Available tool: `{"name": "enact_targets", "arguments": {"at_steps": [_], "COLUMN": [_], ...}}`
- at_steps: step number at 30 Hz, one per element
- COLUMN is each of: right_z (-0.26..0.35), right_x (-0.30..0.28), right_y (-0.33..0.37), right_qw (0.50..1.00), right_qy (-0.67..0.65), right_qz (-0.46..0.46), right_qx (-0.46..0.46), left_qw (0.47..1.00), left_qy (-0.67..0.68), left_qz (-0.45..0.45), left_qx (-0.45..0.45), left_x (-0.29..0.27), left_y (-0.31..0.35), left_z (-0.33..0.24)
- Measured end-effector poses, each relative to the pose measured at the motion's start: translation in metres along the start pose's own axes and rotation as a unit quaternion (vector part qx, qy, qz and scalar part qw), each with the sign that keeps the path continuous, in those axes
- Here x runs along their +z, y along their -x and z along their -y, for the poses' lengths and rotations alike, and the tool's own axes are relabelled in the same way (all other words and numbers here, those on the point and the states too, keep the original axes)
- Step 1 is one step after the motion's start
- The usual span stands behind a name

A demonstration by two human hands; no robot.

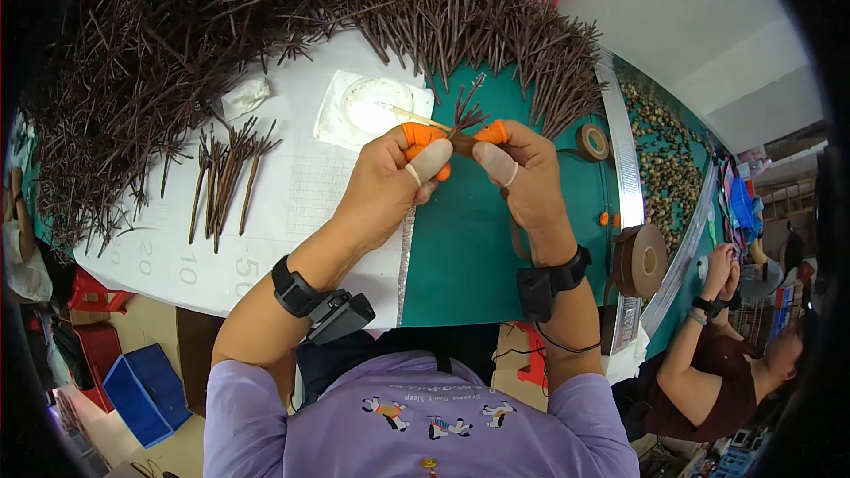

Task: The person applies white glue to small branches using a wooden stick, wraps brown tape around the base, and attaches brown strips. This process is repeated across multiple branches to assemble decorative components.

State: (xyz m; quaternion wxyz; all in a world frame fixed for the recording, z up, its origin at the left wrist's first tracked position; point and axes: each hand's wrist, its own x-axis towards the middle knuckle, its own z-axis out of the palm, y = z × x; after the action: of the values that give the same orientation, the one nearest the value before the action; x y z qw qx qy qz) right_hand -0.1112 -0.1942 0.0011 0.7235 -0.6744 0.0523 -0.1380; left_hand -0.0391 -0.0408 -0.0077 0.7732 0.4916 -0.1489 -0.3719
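Observation:
My left hand [376, 186] is closed, pinching the base of a small branched brown twig [467, 112] between thumb and fingers. My right hand [534, 181] pinches a strip of brown tape [463, 143] right beside it, at the twig's lower end. The tape trails down past my right wrist. Orange wraps cover some fingertips on both hands, and pale finger cots cover the thumbs. A thin wooden stick [414, 115] reaches from a white dish [376, 88] toward my left fingers; whether they touch it I cannot tell.
A large heap of dark twigs [168, 44] fills the far left, with more twigs [496, 22] along the back. Several loose twigs [230, 181] lie on white paper. Brown tape rolls [639, 262] stand at right, before a trough of small pieces [660, 159]. A co-worker [722, 345] sits at far right.

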Motion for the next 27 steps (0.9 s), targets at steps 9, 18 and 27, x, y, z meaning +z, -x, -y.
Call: {"name": "enact_targets", "arguments": {"at_steps": [9,18,27], "right_z": [-0.005,-0.007,-0.002], "right_x": [0.004,0.006,0.01], "right_y": [0.0,0.001,0.005], "right_qw": [0.998,0.998,0.996], "right_qy": [-0.058,-0.047,-0.08], "right_qz": [-0.018,-0.016,0.039], "right_qx": [-0.022,-0.03,0.003], "left_qw": [0.998,0.998,0.956], "left_qy": [0.03,0.004,0.148], "left_qz": [0.048,0.061,0.202], "left_qx": [0.001,-0.014,-0.152], "left_x": [0.002,0.003,-0.01], "left_y": [0.003,0.004,0.002], "left_z": [0.002,0.003,0.003]}}
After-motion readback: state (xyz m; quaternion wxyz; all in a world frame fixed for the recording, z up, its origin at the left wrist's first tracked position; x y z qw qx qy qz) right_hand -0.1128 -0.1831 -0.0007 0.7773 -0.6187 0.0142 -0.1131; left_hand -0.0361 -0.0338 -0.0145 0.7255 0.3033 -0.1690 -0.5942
